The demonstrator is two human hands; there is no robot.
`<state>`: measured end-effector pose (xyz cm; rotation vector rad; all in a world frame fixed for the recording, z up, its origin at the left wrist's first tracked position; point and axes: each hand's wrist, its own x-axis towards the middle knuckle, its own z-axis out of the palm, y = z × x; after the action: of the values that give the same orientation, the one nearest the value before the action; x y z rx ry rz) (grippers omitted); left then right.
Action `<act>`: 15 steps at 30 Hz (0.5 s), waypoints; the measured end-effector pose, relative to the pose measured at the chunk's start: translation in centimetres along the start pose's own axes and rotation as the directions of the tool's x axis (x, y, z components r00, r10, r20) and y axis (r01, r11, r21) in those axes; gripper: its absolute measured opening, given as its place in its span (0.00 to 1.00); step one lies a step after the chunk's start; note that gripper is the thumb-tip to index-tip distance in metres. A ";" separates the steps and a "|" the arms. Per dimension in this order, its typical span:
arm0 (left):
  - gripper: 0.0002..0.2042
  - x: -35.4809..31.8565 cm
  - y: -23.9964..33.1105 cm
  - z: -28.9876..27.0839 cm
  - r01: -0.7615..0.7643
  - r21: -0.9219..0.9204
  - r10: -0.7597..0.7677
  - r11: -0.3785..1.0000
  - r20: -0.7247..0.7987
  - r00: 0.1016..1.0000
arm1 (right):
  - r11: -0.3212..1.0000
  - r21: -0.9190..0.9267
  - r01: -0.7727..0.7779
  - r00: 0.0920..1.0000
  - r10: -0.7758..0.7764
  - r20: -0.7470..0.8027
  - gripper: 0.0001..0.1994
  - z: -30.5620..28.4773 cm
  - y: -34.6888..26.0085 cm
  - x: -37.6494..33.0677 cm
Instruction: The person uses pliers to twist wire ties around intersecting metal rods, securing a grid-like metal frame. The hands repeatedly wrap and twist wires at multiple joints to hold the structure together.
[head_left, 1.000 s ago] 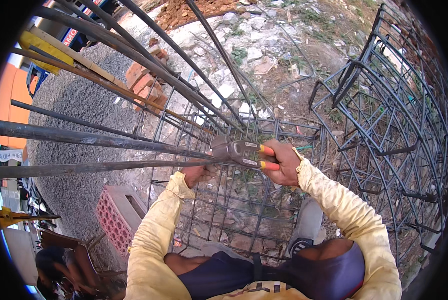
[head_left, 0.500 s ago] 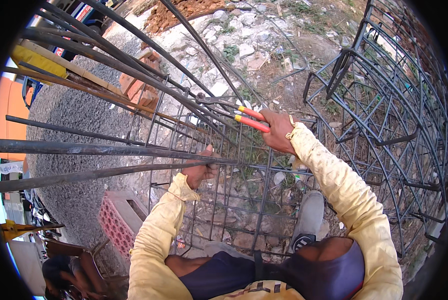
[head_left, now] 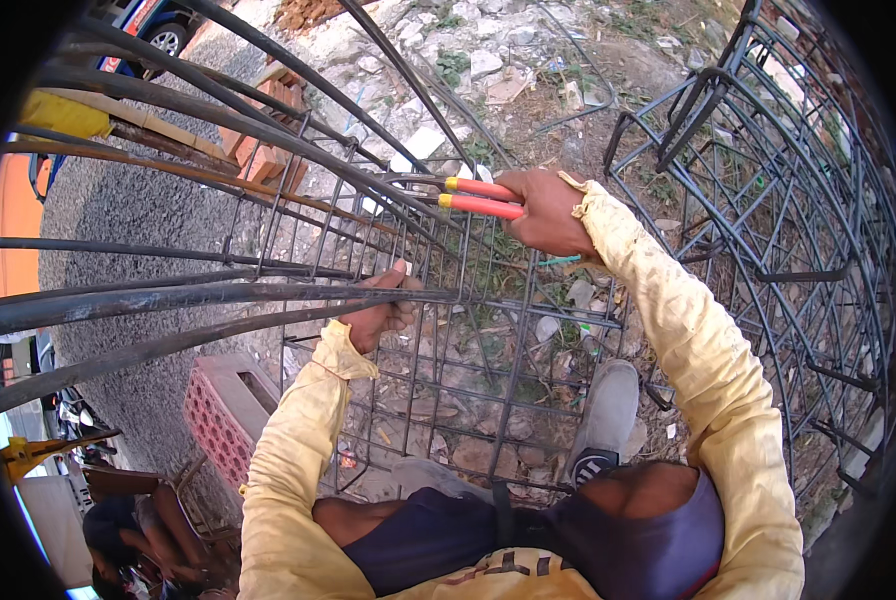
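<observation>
My right hand is closed around the red handles of a pair of pincers. The handles lie almost together, and the dark jaws reach left to the steel bars, where crossing bars partly cover them. Lower and to the left, my left hand has its fingers curled at a dark rebar, thumb raised on the far side; the bars hide part of the palm. Both hands are over a rebar cage of long bars crossed by thinner ones, spread out in front of my legs.
Another cage of bent steel bars stands at the right. Thick bars fan out to the upper left. A pink perforated block lies lower left, near dark gravel. Orange bricks sit farther off. Someone's legs show lower left.
The pincers have swung left and level, with their handles closer together and jaws now partly behind the bars. My left hand stays at the rebar. The whole view has shifted slightly.
</observation>
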<state>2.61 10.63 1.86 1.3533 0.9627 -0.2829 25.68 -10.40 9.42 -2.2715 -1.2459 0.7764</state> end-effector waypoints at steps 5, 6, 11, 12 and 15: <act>0.25 -0.2 0.2 1.1 0.027 -0.002 -0.027 1.000 -0.032 0.999 | 0.944 -0.226 -0.241 0.953 0.274 0.129 0.15 -0.8 2.4 1.9; 0.25 -0.5 0.3 0.9 0.034 0.003 -0.034 0.999 -0.053 0.998 | 0.977 -0.141 -0.160 0.981 0.174 0.087 0.15 -0.6 2.2 1.7; 0.24 -0.3 0.3 1.0 0.042 -0.010 -0.043 0.999 -0.058 0.997 | 0.997 0.072 0.004 1.000 -0.005 0.013 0.15 -0.6 2.1 1.1; 0.24 -0.2 0.6 1.3 0.032 -0.021 -0.033 0.999 -0.041 0.999 | 0.998 0.043 -0.047 0.999 0.047 0.000 0.15 -0.7 2.7 1.3; 0.23 -0.4 0.5 1.4 0.049 -0.026 -0.051 0.998 -0.077 0.996 | 0.937 -0.316 -0.149 0.980 0.182 0.077 0.14 -0.6 3.2 2.2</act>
<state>3.34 9.35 2.40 1.3278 1.0628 -0.2578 28.97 -10.20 7.39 -2.6473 -1.3131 0.8174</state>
